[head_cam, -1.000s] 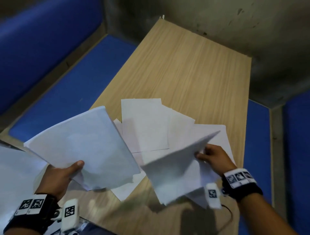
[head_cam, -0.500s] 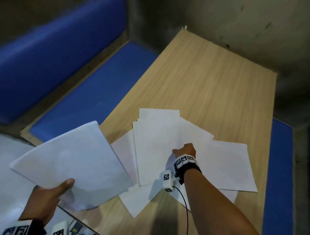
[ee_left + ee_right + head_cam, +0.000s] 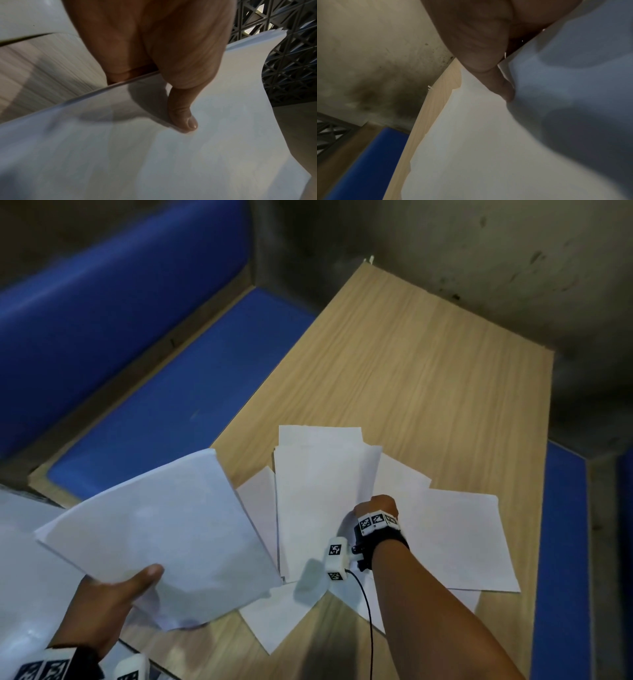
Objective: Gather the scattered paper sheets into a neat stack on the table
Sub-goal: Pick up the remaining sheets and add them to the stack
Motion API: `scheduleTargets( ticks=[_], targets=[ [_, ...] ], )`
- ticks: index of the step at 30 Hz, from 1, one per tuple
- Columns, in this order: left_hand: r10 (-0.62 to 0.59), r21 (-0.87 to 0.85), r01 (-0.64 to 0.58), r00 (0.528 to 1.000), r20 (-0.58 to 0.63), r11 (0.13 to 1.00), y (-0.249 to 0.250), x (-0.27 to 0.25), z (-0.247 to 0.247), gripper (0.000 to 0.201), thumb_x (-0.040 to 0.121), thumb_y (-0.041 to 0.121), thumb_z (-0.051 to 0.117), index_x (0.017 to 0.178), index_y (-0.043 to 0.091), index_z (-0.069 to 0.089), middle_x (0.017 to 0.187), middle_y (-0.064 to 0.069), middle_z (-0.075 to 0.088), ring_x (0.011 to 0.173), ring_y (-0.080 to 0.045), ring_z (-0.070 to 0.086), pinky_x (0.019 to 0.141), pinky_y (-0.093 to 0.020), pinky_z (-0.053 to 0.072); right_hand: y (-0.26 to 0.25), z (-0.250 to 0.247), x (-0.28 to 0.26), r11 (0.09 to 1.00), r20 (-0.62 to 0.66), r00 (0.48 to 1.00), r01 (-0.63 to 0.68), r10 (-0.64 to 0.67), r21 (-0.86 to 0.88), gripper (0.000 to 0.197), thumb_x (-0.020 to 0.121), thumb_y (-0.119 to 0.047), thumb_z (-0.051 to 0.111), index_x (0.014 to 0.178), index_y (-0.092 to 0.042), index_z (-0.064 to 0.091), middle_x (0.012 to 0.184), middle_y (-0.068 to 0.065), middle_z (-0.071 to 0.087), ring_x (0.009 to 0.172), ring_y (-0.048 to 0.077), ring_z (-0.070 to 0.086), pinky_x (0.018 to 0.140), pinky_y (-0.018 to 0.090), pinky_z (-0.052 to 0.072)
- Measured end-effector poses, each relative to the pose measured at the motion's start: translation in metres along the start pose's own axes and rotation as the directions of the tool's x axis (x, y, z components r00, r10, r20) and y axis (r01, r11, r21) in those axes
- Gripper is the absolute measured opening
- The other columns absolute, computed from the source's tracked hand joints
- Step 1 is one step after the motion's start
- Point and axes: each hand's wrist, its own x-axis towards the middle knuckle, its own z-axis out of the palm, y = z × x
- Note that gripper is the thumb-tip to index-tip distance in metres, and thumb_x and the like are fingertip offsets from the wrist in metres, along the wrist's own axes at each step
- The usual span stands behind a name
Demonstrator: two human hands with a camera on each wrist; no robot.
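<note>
Several white paper sheets [image 3: 322, 501] lie fanned and overlapping on the near part of the wooden table [image 3: 428, 378]. My left hand [image 3: 113, 601] holds a bundle of sheets [image 3: 164, 529] raised off the table's left edge, with the thumb [image 3: 185, 121] on top and the fingers hidden beneath. My right hand [image 3: 376, 505] rests low on the middle pile, beside a flat sheet [image 3: 462, 542] on the right. In the right wrist view the thumb [image 3: 501, 86] pinches the edge of a bluish-looking sheet [image 3: 573, 81]; the fingers are hidden.
Blue padded benches run along the table's left side [image 3: 164, 392] and right side [image 3: 561, 542]. A stained wall [image 3: 479, 251] stands behind the far edge. A pale surface [image 3: 24, 559] lies at the lower left. The table's far half is bare wood.
A second ago my right hand held a lifted sheet near the right side; it carried it left and down onto the middle pile. The left hand's bundle stays raised at the left.
</note>
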Motion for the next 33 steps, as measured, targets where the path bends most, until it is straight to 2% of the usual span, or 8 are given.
scheduleTargets(
  ticks=[5,9,14,17,20,24,26,33],
  targets=[
    [0.008,0.046,-0.008,1.000,0.013,0.999,0.003,-0.001,0.008,0.054,0.077,0.001,0.078,0.129,0.006,0.061,0.119,-0.012,0.068,0.114,-0.034,0.061,0.105,-0.054,0.041,0.009,-0.002,-0.001,0.997,-0.068,0.995,0.075,-0.073,0.031,0.016,0.082,-0.005,0.063,0.066,-0.003,0.062,0.063,0.009,0.059,0.054,0.023,0.057,0.051,0.019,0.040],
    [0.005,0.019,-0.006,0.999,0.034,1.000,0.005,-0.005,0.011,0.055,0.076,0.002,0.080,0.128,0.005,0.061,0.120,-0.014,0.068,0.114,-0.036,0.062,0.103,-0.056,0.042,0.031,-0.025,0.002,0.989,-0.119,0.991,0.079,-0.064,0.122,0.019,0.084,-0.012,0.066,0.077,0.005,0.068,0.072,0.012,0.063,0.062,0.024,0.058,0.059,0.024,0.043],
    [0.000,0.010,-0.001,0.999,0.044,1.000,-0.005,-0.002,0.009,0.086,0.047,0.042,0.094,0.122,0.012,0.066,0.114,-0.007,0.075,0.107,-0.035,0.069,0.098,-0.057,0.047,0.079,-0.049,0.025,0.996,-0.262,0.963,-0.052,0.068,0.068,0.030,0.070,-0.030,0.069,0.060,-0.002,0.065,0.084,0.018,0.068,0.072,0.031,0.066,0.061,0.029,0.053],
    [-0.016,0.001,0.015,0.998,0.063,1.000,-0.012,0.002,0.009,0.094,0.042,0.048,0.096,0.125,0.017,0.065,0.118,-0.006,0.074,0.111,-0.035,0.067,0.099,-0.058,0.046,0.084,-0.052,0.026,0.996,-0.250,0.966,-0.054,0.071,0.078,0.031,0.066,-0.016,0.078,0.048,-0.004,0.054,0.077,0.021,0.070,0.067,0.033,0.068,0.056,0.029,0.052],
    [-0.026,0.019,0.024,0.998,0.065,1.000,-0.005,0.000,0.015,0.093,0.042,0.048,0.096,0.124,0.017,0.065,0.118,-0.005,0.074,0.111,-0.033,0.067,0.099,-0.057,0.046,0.074,-0.051,0.017,0.991,-0.219,0.974,-0.022,0.050,0.129,0.026,0.072,0.001,0.073,0.056,-0.001,0.053,0.068,0.015,0.064,0.063,0.027,0.063,0.054,0.022,0.044],
    [-0.042,0.016,0.040,0.996,0.075,0.999,0.003,-0.005,0.023,0.091,0.042,0.045,0.095,0.123,0.014,0.066,0.117,-0.004,0.075,0.110,-0.032,0.068,0.099,-0.056,0.046,0.079,-0.052,0.020,0.962,-0.171,0.979,-0.067,0.115,0.266,0.023,0.080,-0.002,0.065,0.101,-0.010,0.059,0.093,0.004,0.056,0.080,0.020,0.055,0.072,0.024,0.042],
    [-0.046,0.021,0.045,0.997,0.066,0.999,0.004,-0.007,0.024,0.094,0.041,0.045,0.096,0.123,0.012,0.065,0.116,-0.005,0.075,0.110,-0.033,0.068,0.099,-0.057,0.047,0.082,-0.058,0.019,0.937,-0.070,0.992,-0.076,0.105,0.341,0.008,0.083,0.003,0.061,0.090,-0.002,0.062,0.085,0.007,0.058,0.070,0.023,0.055,0.071,0.027,0.043],
    [-0.009,0.017,0.008,0.997,0.082,1.000,0.013,-0.011,0.037,0.084,0.047,0.044,0.093,0.122,0.018,0.066,0.118,-0.002,0.074,0.111,-0.031,0.067,0.099,-0.056,0.047,0.085,-0.115,-0.020,0.844,-0.326,0.909,0.377,-0.258,0.383,0.039,0.086,-0.004,0.068,0.124,0.000,0.059,0.121,0.012,0.066,0.112,0.025,0.061,0.104,0.039,0.045]
  ],
)
